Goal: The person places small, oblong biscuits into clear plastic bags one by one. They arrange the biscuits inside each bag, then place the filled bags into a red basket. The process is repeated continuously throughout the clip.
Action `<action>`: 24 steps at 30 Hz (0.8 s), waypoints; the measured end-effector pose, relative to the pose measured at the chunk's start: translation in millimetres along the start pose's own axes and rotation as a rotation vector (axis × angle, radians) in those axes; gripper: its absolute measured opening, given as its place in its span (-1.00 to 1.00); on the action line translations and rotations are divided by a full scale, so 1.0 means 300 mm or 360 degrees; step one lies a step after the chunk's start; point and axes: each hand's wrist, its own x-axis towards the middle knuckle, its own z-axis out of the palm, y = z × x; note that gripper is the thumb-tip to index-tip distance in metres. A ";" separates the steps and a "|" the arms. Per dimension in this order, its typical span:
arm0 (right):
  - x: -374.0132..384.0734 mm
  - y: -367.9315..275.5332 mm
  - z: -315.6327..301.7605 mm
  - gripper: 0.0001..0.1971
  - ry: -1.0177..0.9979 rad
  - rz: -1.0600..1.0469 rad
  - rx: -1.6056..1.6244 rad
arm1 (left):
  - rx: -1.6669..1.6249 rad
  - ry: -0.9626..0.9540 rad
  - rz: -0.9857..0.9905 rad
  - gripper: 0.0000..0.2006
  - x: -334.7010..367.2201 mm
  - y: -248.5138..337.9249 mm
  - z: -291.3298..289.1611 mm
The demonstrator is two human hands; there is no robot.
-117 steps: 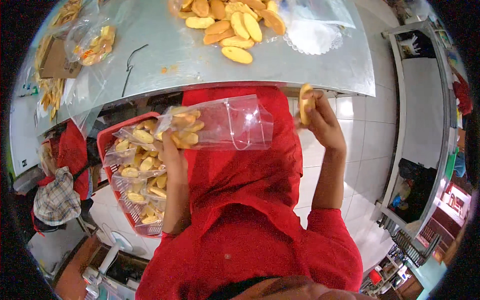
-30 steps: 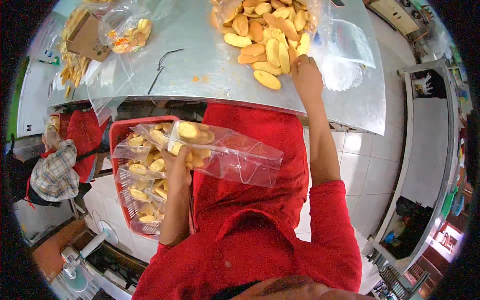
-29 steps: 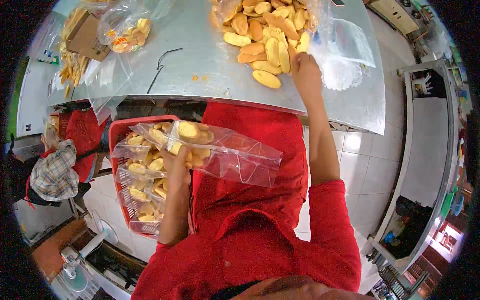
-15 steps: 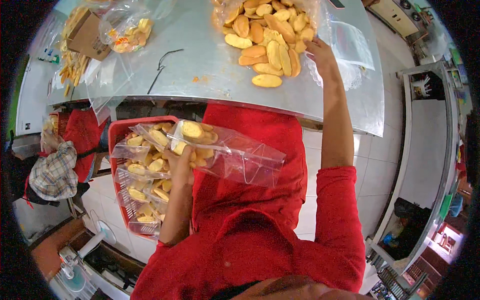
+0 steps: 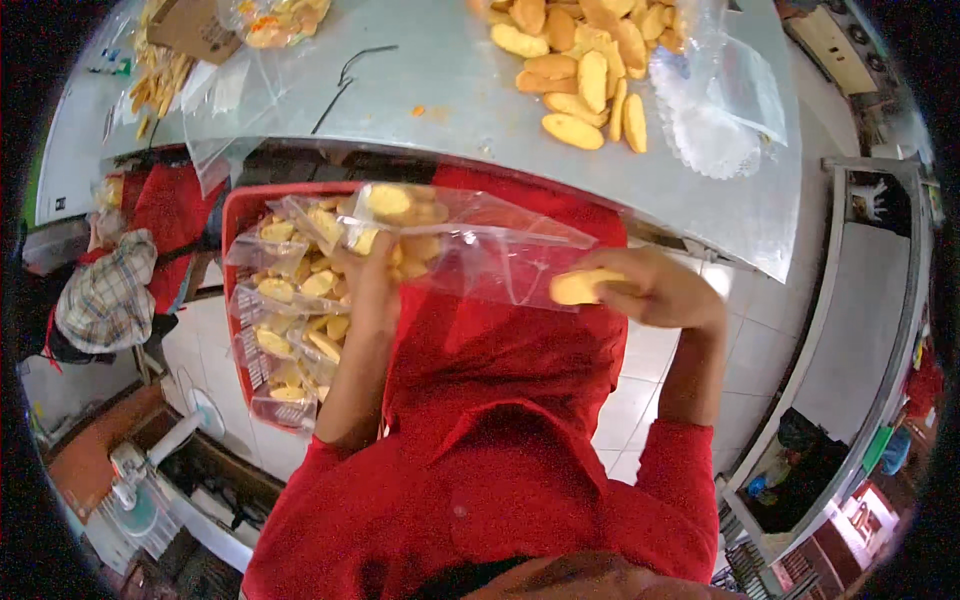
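My left hand [image 5: 372, 275] is closed around the filled end of a clear plastic bag [image 5: 490, 245]. Oval yellow slices of toasted bread [image 5: 390, 200] show inside it, and its loose end stretches right across my red apron. At that end, my right hand [image 5: 660, 285] pinches a slice of toasted bread [image 5: 580, 287] between thumb and fingers. Left of my lap, a red plastic basket [image 5: 232, 215] holds several clear bags of the same slices. On the metal table ahead lies a heap of loose slices [image 5: 592, 80].
A white lacy paper [image 5: 705, 130] and clear plastic lie by the heap. A dark wire-like strip [image 5: 345, 75], a cardboard box [image 5: 193, 28] and another bag of food [image 5: 275, 20] are on the table [image 5: 440, 120]. At the left, a person in a plaid garment [image 5: 108, 290] is nearby.
My right hand has come back from the heap with a slice and is now near the bag's loose end. My left hand keeps its hold on the bag. The view has shifted slightly.
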 end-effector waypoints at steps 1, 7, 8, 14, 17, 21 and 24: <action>0.013 0.011 0.060 -0.61 0.0025 0.0119 0.0078 | 0.0058 -0.0002 0.0021 -0.19 -0.023 -0.002 0.032; 0.075 0.103 0.343 -0.56 0.0270 0.0511 0.0602 | 0.0259 -0.0076 0.0102 -0.29 -0.146 -0.007 0.185; 0.084 0.116 0.373 -0.57 0.0307 0.0594 0.0660 | 0.0299 -0.0123 0.0165 -0.28 -0.157 -0.019 0.188; 0.160 0.047 0.440 -0.66 0.0447 0.0958 0.0672 | 0.0717 -0.0342 0.0339 -0.19 -0.205 -0.068 0.162; 0.159 0.037 0.470 -0.66 0.0650 0.0894 0.1297 | 0.0744 -0.0373 0.0326 -0.17 -0.225 -0.061 0.173; 0.153 0.081 0.550 -0.47 0.0799 0.0247 0.2677 | 0.0927 -0.0499 0.0417 -0.16 -0.246 -0.021 0.192; 0.162 0.142 0.559 -0.45 0.0715 0.0317 0.2739 | 0.0753 -0.0590 0.0338 -0.16 -0.239 -0.038 0.174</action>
